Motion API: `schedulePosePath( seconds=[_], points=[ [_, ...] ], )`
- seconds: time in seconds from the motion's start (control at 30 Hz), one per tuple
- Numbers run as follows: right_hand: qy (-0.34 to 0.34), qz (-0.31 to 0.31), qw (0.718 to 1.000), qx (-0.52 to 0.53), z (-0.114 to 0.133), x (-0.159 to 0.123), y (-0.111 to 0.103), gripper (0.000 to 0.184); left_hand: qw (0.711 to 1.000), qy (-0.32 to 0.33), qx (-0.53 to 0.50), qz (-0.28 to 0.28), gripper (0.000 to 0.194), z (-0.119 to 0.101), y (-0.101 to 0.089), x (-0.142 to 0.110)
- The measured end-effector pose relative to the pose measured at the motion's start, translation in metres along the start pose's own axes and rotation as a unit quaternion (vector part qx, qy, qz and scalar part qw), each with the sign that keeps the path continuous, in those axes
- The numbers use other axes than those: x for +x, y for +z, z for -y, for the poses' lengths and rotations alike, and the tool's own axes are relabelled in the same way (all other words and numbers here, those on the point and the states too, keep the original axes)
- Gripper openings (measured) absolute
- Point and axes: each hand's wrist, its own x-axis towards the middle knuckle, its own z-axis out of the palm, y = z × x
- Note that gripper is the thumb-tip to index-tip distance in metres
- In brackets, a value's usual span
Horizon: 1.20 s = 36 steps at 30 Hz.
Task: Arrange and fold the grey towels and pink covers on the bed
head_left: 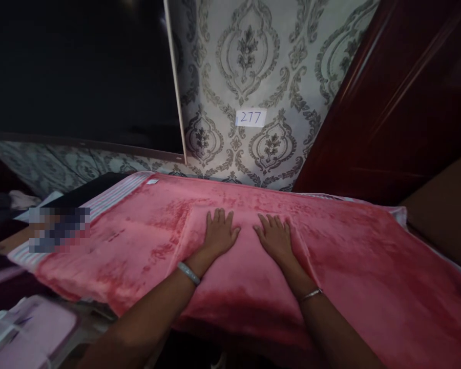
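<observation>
A pink plush blanket covers a table in front of me, with a folded pink piece lying on top at the middle. My left hand lies flat on this folded piece, fingers stretched out and pointing away from me. My right hand rests flat beside it, fingers also spread, a short gap between the two hands. Each wrist carries a bangle. Neither hand holds anything.
A patterned wallpaper wall stands behind the table with a paper label reading 277. A dark screen hangs at the upper left, a dark red wooden door at the right. A pinkish container sits at lower left.
</observation>
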Motion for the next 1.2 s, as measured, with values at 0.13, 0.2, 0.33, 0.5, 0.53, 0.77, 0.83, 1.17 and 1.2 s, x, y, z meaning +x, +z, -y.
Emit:
schedulePosePath(
  seconds=[0.13, 0.2, 0.33, 0.5, 0.53, 0.77, 0.83, 1.17, 1.2],
  points=[
    [-0.004, -0.007, 1.0, -0.005, 0.004, -0.002, -0.005, 0.053, 1.0, 0.002, -0.015, -0.016, 0.064, 0.0, -0.002, -0.002],
    [-0.007, -0.003, 1.0, -0.013, 0.006, -0.003, -0.011, 0.053, 1.0, 0.003, -0.016, -0.017, 0.064, 0.0, -0.005, -0.003],
    [-0.007, 0.04, 0.999, -0.015, 0.0, 0.0, -0.035, 0.053, 1.0, 0.009, -0.01, 0.008, 0.065, 0.009, -0.021, 0.001],
    [0.063, 0.069, 0.996, 0.004, -0.024, 0.001, -0.051, 0.054, 0.995, -0.068, 0.021, 0.065, 0.066, 0.04, -0.037, 0.007],
    [0.072, 0.07, 0.995, 0.016, -0.028, -0.001, -0.048, 0.054, 0.994, -0.08, 0.019, 0.069, 0.066, 0.045, -0.037, 0.007],
    [0.069, 0.009, 0.996, 0.051, -0.045, -0.01, -0.013, 0.058, 0.995, -0.089, 0.002, 0.046, 0.066, 0.052, -0.022, 0.001],
    [0.066, 0.005, 0.996, 0.053, -0.048, -0.01, -0.008, 0.058, 0.995, -0.086, 0.008, 0.04, 0.066, 0.053, -0.02, 0.001],
    [0.038, -0.019, 0.998, 0.052, -0.062, -0.007, 0.005, 0.058, 0.998, -0.062, 0.005, 0.001, 0.063, 0.062, -0.013, -0.003],
    [0.038, -0.021, 0.997, 0.057, -0.063, -0.007, 0.006, 0.058, 0.998, -0.061, 0.004, -0.001, 0.063, 0.062, -0.012, -0.003]
  ],
)
